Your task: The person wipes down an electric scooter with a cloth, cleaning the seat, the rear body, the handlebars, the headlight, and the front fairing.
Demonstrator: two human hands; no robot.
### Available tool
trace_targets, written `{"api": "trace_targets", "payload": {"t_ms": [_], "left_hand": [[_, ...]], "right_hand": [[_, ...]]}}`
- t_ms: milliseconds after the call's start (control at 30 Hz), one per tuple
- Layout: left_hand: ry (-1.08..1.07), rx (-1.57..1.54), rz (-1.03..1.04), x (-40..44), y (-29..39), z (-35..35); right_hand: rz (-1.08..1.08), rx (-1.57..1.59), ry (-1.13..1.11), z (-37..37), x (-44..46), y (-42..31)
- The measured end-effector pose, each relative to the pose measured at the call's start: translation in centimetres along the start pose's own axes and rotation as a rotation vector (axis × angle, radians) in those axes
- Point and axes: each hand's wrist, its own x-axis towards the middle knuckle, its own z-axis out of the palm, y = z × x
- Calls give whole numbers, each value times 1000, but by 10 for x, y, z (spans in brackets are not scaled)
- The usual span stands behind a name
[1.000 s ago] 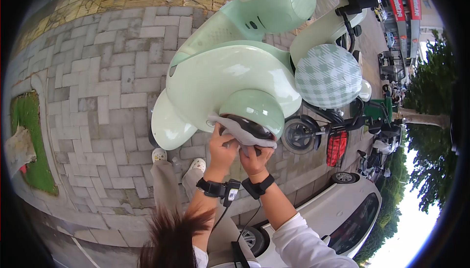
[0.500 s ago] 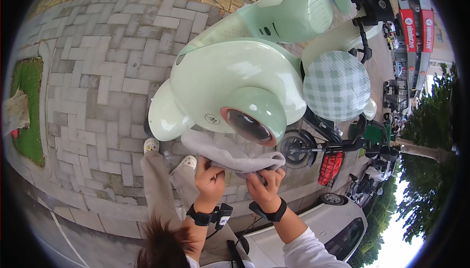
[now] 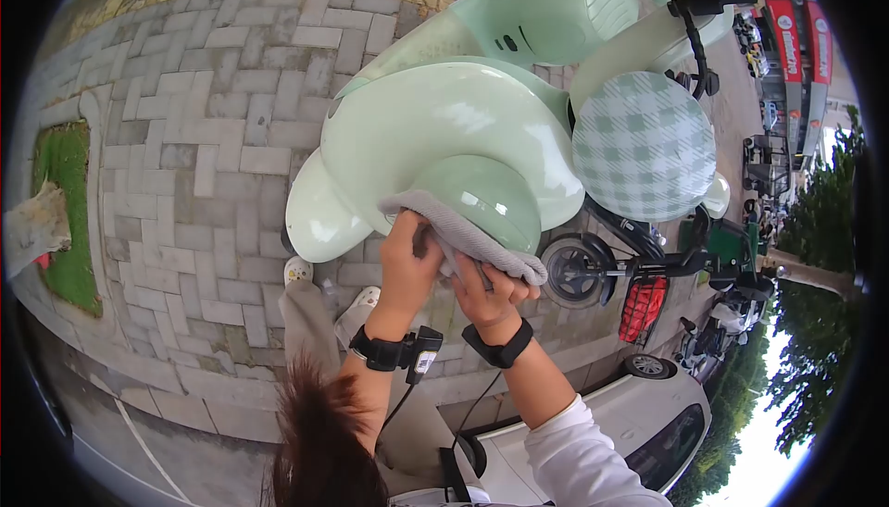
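A grey cloth [image 3: 454,224] is stretched between my two hands against the round, mint-green lamp housing [image 3: 482,194] of a scooter [image 3: 435,127]. The cloth covers the dark lens there. My left hand [image 3: 410,264] grips the cloth's left part with curled fingers. On its right part, my right hand [image 3: 489,294] holds the folded edge, fingers bent over it. Each wrist wears a black strap, and a small device sits on the left one.
A green-checked round cover [image 3: 644,146] is on the scooter's right side. Beyond stand a bicycle wheel [image 3: 572,271], a red basket [image 3: 642,308] and a parked white car [image 3: 593,433]. Grey paving [image 3: 213,155] and a grass patch [image 3: 69,220] lie to the left.
Both hands have moved up with the cloth, from below the lamp onto it. The dark lens that showed before is now covered.
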Motion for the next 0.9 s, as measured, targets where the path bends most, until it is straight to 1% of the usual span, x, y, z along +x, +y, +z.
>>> {"api": "trace_targets", "payload": {"t_ms": [33,67,100,133,167,200,233,267,300,367,400,433,500,567,600,633,700,733,767,800,833,867,900], "left_hand": [[-4,-2,5,-1,-1,-1],[-16,3,-58,-1,-3,-2],[-27,6,-118,-2,-8,-4],[-65,160,-113,-5,-21,-7],[-59,153,-100,-13,-33,-11],[-94,204,-153,-19,-35,-15],[-128,253,-210,-22,-33,-17],[-69,109,-200,-30,-29,-22],[-68,103,-210,-32,-14,-25],[-28,67,222,-33,24,-27],[-45,182,361,-27,42,-26],[-60,296,504,-17,55,-23],[-150,291,499,2,67,-7],[-251,444,467,25,60,8],[-241,565,503,35,57,7],[-242,563,504,44,53,4],[-337,322,229,55,41,1],[-361,320,229,59,37,-3],[-395,281,191,66,33,-8],[-430,246,151,69,30,-12],[-454,251,157,69,27,-15],[-425,223,142,67,24,-17],[-399,199,125,65,20,-19]], "right_hand": [[-43,-33,4,1,-3,-1],[-91,2,-44,3,-3,-1],[-93,-5,-36,6,-9,-3],[-156,-24,-96,8,-19,-7],[-222,-43,-155,9,-27,-9],[-232,-49,-147,4,-27,-12],[-124,63,-202,-4,-24,-14],[-14,176,-263,-12,-19,-16],[62,189,-180,-26,-9,-18],[182,196,-53,-56,17,-14],[193,140,-53,-68,30,-7],[252,100,-49,-68,46,-1],[477,256,-179,-54,67,18],[530,525,-389,-34,82,35],[557,599,-420,-28,81,42],[557,596,-419,-25,87,45],[542,690,-538,-25,94,53],[501,643,-541,-23,95,55],[521,633,-531,-20,98,54],[483,585,-526,-19,101,50],[445,539,-521,-18,104,46],[467,535,-511,-15,106,43],[381,514,-463,-13,106,39]]}}
